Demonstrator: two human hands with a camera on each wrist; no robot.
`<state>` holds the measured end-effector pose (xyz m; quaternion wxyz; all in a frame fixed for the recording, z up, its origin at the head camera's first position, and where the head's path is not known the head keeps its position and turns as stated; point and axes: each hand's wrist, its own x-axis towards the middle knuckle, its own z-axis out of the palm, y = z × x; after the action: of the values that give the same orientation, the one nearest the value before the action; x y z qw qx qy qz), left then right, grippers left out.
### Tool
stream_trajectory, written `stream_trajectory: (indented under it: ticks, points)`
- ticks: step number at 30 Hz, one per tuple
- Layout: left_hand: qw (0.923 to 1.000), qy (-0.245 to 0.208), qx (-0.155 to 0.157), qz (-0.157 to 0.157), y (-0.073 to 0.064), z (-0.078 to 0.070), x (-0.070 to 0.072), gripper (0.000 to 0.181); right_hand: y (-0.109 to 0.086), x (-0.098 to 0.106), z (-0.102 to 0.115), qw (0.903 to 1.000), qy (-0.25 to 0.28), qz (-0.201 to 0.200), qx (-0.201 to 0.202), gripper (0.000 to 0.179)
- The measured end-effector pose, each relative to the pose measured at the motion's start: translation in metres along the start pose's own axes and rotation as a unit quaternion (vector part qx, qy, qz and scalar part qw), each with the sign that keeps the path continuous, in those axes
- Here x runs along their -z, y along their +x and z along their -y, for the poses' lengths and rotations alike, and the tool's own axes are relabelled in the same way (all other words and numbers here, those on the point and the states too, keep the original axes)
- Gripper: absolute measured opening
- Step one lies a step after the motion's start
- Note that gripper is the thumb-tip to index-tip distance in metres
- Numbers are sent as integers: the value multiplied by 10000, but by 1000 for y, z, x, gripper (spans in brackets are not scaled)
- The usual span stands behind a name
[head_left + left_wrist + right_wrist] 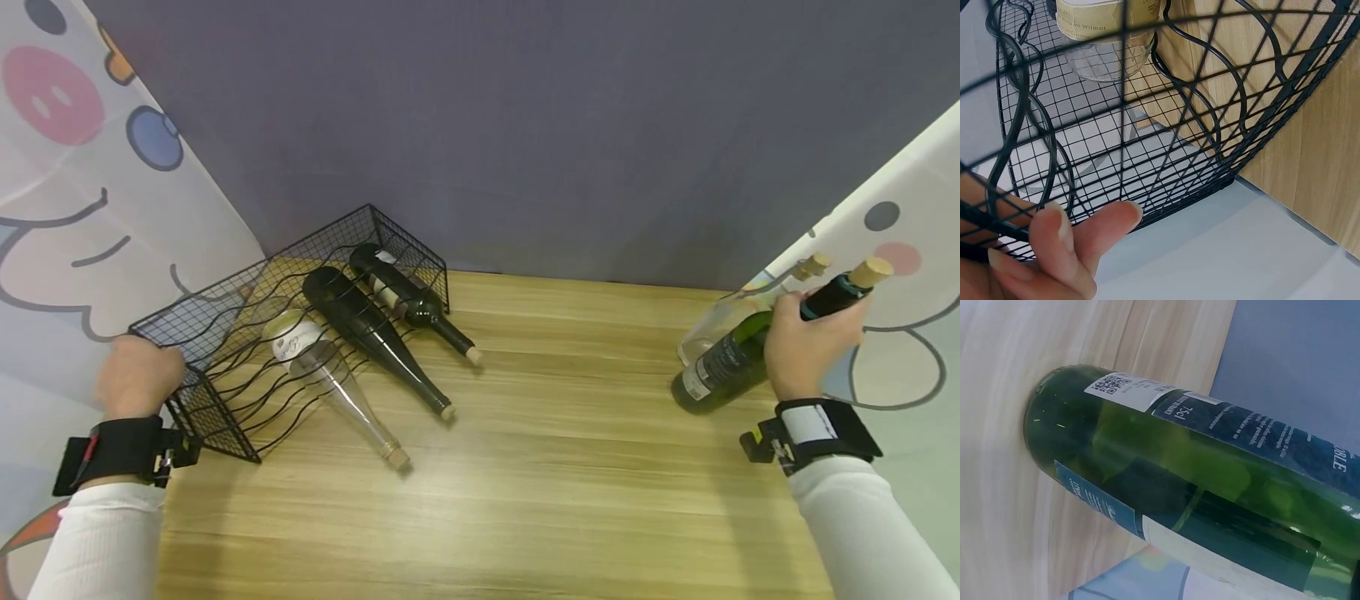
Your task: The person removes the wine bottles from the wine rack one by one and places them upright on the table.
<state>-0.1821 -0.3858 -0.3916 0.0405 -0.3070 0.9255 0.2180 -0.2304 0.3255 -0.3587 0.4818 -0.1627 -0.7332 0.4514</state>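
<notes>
My left hand [138, 375] grips the near left end of a black wire wine rack [213, 414]; the left wrist view has its fingers [1054, 240] curled round the bottom wires. Three corked bottles lie in the rack, necks pointing right and toward me: a clear bottle [330, 375] with a pale label, a long dark bottle [375, 333] and a shorter dark bottle [408, 300]. At the far right, my right hand [810, 342] holds a green wine bottle [720, 375] round its upper part, tilted, its base at the tabletop. The right wrist view shows its blue labels.
Behind the green bottle, a clear corked bottle [701, 333] stands by the right wall, partly covered by the hand. The wooden table [555, 433] runs between rack and bottles. A grey panel [540, 150] closes the back, and cartoon-printed sheets flank both sides.
</notes>
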Motion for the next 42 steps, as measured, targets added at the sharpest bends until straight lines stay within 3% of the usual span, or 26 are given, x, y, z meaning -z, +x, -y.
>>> stream_trajectory:
  ticks: [6,14,22,28,33,42]
  points:
    - [10000,44,0,2,0,1,1,37,11,6,-25,9999,-50,-136,-67,29]
    - [10000,88,-5,2,2,3,1,47,19,15,-32,9974,-448,-497,-262,29]
    - [9999,134,-71,-5,3,3,2,56,19,18,-26,9958,-547,-633,-383,27]
    - [9999,95,-49,-68,3,2,-1,42,19,19,-19,9946,-663,-614,-503,28]
    - [9999,58,-51,-84,3,2,-1,44,17,21,-17,9947,-735,-567,-451,30]
    - [9998,0,-134,-111,3,3,-1,31,8,22,-2,9963,-34,-495,-699,37]
